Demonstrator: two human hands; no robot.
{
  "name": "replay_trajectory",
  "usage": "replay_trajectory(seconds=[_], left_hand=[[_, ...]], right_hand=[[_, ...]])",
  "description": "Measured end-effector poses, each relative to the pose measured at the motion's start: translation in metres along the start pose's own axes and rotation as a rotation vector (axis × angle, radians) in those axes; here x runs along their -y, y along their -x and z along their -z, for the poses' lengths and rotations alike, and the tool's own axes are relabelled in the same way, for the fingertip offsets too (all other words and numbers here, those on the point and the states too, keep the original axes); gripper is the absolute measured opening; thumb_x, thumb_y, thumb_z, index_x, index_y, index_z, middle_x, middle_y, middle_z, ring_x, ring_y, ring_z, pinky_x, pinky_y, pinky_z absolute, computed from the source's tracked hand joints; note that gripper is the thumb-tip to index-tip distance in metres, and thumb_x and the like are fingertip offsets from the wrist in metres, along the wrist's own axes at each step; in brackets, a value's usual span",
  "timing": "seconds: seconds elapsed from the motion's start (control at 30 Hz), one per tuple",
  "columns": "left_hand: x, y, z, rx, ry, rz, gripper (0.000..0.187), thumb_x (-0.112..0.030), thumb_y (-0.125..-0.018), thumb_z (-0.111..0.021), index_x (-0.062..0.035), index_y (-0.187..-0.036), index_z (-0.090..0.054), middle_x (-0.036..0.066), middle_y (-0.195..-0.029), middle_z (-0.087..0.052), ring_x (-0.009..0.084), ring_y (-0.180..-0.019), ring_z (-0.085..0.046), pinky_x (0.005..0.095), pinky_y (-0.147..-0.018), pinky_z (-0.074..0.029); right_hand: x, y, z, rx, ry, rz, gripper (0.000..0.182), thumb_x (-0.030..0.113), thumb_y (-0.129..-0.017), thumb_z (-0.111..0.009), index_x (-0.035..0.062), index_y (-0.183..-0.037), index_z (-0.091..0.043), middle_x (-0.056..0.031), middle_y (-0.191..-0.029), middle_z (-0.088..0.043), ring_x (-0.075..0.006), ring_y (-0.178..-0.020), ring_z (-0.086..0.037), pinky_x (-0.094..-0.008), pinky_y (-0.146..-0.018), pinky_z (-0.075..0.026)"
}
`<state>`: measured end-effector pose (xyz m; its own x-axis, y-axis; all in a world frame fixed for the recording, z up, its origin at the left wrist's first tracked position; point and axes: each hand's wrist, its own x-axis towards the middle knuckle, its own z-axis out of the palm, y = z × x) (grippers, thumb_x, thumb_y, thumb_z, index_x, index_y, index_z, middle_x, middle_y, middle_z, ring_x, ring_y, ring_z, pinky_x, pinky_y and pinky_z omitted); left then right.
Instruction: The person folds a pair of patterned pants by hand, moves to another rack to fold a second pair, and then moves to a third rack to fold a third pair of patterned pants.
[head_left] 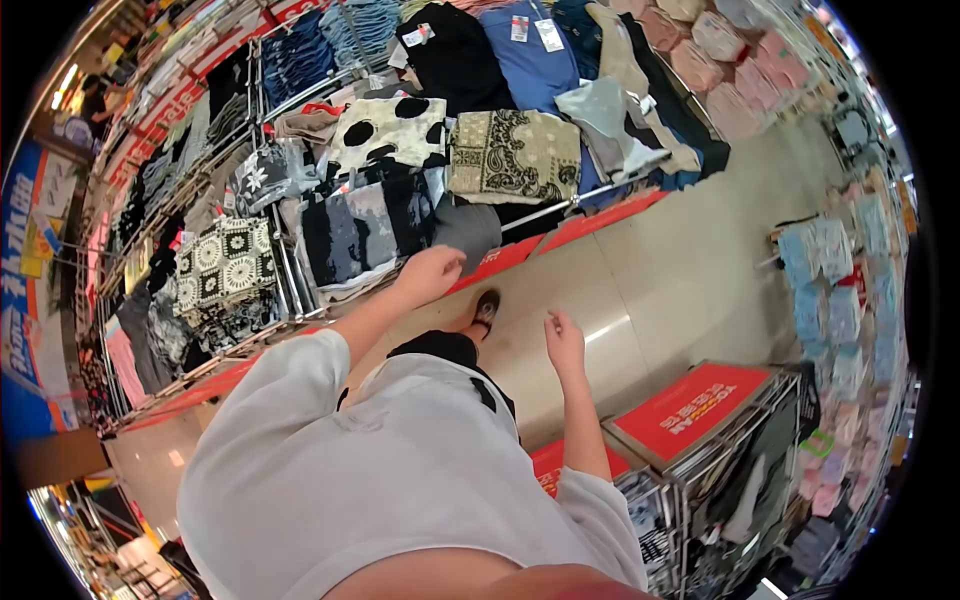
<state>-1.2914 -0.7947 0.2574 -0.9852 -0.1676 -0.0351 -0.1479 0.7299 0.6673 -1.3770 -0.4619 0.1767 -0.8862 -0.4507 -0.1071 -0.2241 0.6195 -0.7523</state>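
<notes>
My left hand [430,275] hangs over the front edge of the clothing display, close to a plain grey folded cloth [467,227]; its fingers are curled in and nothing shows in them. Over the aisle floor is my right hand [565,342], loosely closed with no object visible. Beyond my left hand lie a dark patterned folded garment [365,228], a beige paisley cloth [515,155] and a white cloth with black spots [388,135]. A black-and-white crochet-look cloth [225,262] lies to the left.
A metal rail [560,207] with red signs edges the display. At lower right stands a rack with a red sign board [690,410]. Packaged light blue items [815,250] hang at the right. My shoe [487,305] is on the tiled floor [650,270].
</notes>
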Motion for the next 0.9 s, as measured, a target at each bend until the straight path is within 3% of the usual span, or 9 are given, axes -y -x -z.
replay_trajectory(seconds=[0.13,0.3,0.43,0.57,0.7,0.73,0.83,0.87,0.9], left_hand=[[0.04,-0.11,-0.015,-0.229,-0.121,-0.04,0.03,-0.012,-0.086,-0.064,-0.0068,-0.116,-0.066,0.015,-0.103,-0.066,0.0341,-0.101,-0.064,0.0441,-0.088,-0.053],[0.099,-0.206,-0.04,-0.211,-0.487,0.065,0.063,-0.011,-0.082,-0.069,-0.0149,-0.142,-0.053,0.018,-0.137,-0.055,0.0387,-0.123,-0.053,0.0501,-0.094,-0.049],[0.135,-0.247,-0.034,-0.161,-0.585,-0.067,0.078,-0.012,-0.078,-0.073,-0.0192,-0.151,-0.047,0.017,-0.153,-0.046,0.037,-0.131,-0.049,0.0515,-0.098,-0.045],[0.145,-0.27,0.0,0.131,-0.436,-0.038,0.067,-0.018,-0.082,-0.07,-0.0192,-0.147,-0.052,0.011,-0.147,-0.053,0.0289,-0.129,-0.053,0.0446,-0.098,-0.046],[0.151,-0.302,0.037,0.366,-0.32,-0.058,0.048,-0.023,-0.086,-0.067,-0.0142,-0.133,-0.065,0.011,-0.13,-0.066,0.0318,-0.113,-0.064,0.046,-0.092,-0.052],[0.158,-0.309,0.035,0.323,-0.243,-0.05,0.033,-0.024,-0.09,-0.063,-0.0122,-0.121,-0.07,0.013,-0.112,-0.071,0.0355,-0.103,-0.066,0.0471,-0.087,-0.053],[0.156,-0.338,0.039,0.246,-0.149,0.094,0.026,-0.025,-0.093,-0.06,-0.0109,-0.111,-0.071,0.016,-0.098,-0.071,0.0389,-0.094,-0.067,0.0494,-0.081,-0.053],[0.148,-0.344,0.05,0.181,-0.113,0.079,0.023,-0.025,-0.093,-0.059,-0.0108,-0.108,-0.069,0.017,-0.093,-0.07,0.0406,-0.09,-0.066,0.0515,-0.078,-0.052],[0.145,-0.35,0.056,0.173,-0.11,0.082,0.023,-0.025,-0.093,-0.059,-0.0108,-0.108,-0.069,0.017,-0.093,-0.07,0.0406,-0.09,-0.066,0.0515,-0.078,-0.052]], right_hand=[[0.033,-0.116,-0.003,-0.036,-0.037,0.167,0.029,0.016,-0.097,-0.064,0.0011,-0.121,-0.067,-0.0198,-0.106,-0.072,-0.0335,-0.094,-0.069,-0.0398,-0.081,-0.056],[0.077,-0.246,-0.02,0.075,0.052,0.278,0.039,0.013,-0.089,-0.071,0.0028,-0.126,-0.061,-0.0187,-0.119,-0.067,-0.0379,-0.113,-0.061,-0.0439,-0.099,-0.048],[0.089,-0.323,-0.041,0.135,0.516,0.439,0.066,0.015,-0.083,-0.076,0.0057,-0.143,-0.05,-0.0221,-0.143,-0.05,-0.0409,-0.134,-0.047,-0.0511,-0.107,-0.041],[0.082,-0.367,-0.065,0.174,0.721,0.487,0.082,0.02,-0.078,-0.08,0.0083,-0.15,-0.043,-0.0258,-0.154,-0.037,-0.0476,-0.143,-0.034,-0.0585,-0.113,-0.034],[0.078,-0.389,-0.064,0.251,0.815,0.545,0.086,0.028,-0.08,-0.079,0.0079,-0.153,-0.038,-0.0281,-0.154,-0.036,-0.0503,-0.143,-0.033,-0.0616,-0.113,-0.031],[0.083,-0.389,-0.059,0.267,0.705,0.53,0.09,0.033,-0.08,-0.08,0.0075,-0.154,-0.037,-0.0292,-0.154,-0.035,-0.0501,-0.143,-0.033,-0.0614,-0.113,-0.03],[0.104,-0.384,-0.059,0.262,0.606,0.466,0.093,0.035,-0.079,-0.081,0.0074,-0.155,-0.035,-0.0298,-0.156,-0.033,-0.0503,-0.144,-0.031,-0.062,-0.114,-0.028],[0.111,-0.384,-0.062,0.15,0.661,0.529,0.084,0.029,-0.082,-0.077,0.0064,-0.152,-0.038,-0.0283,-0.147,-0.045,-0.0459,-0.138,-0.042,-0.0571,-0.106,-0.039],[0.107,-0.394,-0.061,0.151,0.666,0.537,0.084,0.029,-0.082,-0.077,0.0064,-0.152,-0.038,-0.0283,-0.147,-0.045,-0.0459,-0.138,-0.042,-0.0571,-0.106,-0.039]])
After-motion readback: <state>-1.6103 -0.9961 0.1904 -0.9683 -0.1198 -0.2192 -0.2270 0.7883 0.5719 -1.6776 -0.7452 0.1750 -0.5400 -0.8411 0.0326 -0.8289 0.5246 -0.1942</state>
